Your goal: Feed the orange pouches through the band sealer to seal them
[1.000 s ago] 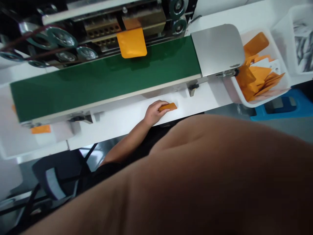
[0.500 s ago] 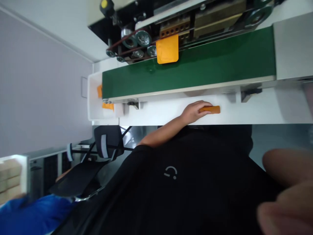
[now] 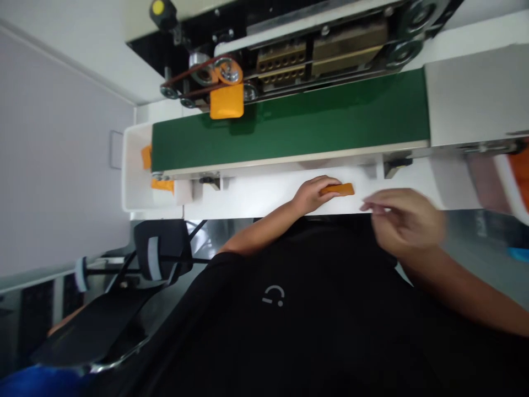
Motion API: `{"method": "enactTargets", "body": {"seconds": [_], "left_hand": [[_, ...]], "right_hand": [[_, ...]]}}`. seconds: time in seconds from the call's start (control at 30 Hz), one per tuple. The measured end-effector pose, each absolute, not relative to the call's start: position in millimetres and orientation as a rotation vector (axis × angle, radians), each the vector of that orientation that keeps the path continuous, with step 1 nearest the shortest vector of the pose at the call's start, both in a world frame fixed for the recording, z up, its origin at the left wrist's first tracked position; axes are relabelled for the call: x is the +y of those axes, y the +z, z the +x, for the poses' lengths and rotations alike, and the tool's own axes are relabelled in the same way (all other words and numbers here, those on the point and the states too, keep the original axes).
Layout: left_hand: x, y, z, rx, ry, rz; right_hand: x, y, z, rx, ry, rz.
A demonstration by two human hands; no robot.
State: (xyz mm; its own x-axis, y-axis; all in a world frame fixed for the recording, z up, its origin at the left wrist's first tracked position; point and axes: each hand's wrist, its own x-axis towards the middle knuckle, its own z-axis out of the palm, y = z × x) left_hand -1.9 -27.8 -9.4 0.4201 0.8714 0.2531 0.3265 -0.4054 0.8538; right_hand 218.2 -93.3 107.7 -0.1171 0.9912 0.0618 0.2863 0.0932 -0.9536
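My left hand [image 3: 311,196] is wrapped round a small stack of orange pouches [image 3: 342,189], held low over the white table by the front edge. To the right of it hovers my right hand [image 3: 407,218], somewhat blurred, thumb and fingertips drawn together in a pinch with nothing visible in them. A gap separates its fingertips from the stack. Another orange pouch [image 3: 227,102] hangs from the belts and rollers of a band sealing machine [image 3: 285,58], over the left part of a green conveyor belt [image 3: 289,129].
At the belt's left end stands a white bin [image 3: 136,190] with orange pouches [image 3: 162,184] in it. Orange material [image 3: 521,168] shows in a container at the right edge. A black chair [image 3: 161,248] stands lower left, with a person's blue clothing [image 3: 41,380] beyond it.
My right hand has come from the lower right up to near the stack, its fingers pinched. The pouch in the machine has travelled left. My left hand keeps its hold; the view has shifted.
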Motion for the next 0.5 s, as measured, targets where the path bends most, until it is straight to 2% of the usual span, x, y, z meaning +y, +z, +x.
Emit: {"method": "enactTargets", "body": {"seconds": [0.13,0.27,0.37,0.5], "left_hand": [[-26,-4,-2,1.083,0.91,1.908],[-26,0,-2,1.174,0.935,1.853],[-26,1,-4,1.178,0.982,1.854],[-25,0,-6,1.168,0.957,1.855]], "right_hand": [[-75,71,217,-1.85,0.839,-1.373],[-66,38,210,-1.873,0.828,-1.439],[-59,33,210,-1.805,0.745,-1.508],[-52,45,218,-1.821,0.822,-1.516]]}}
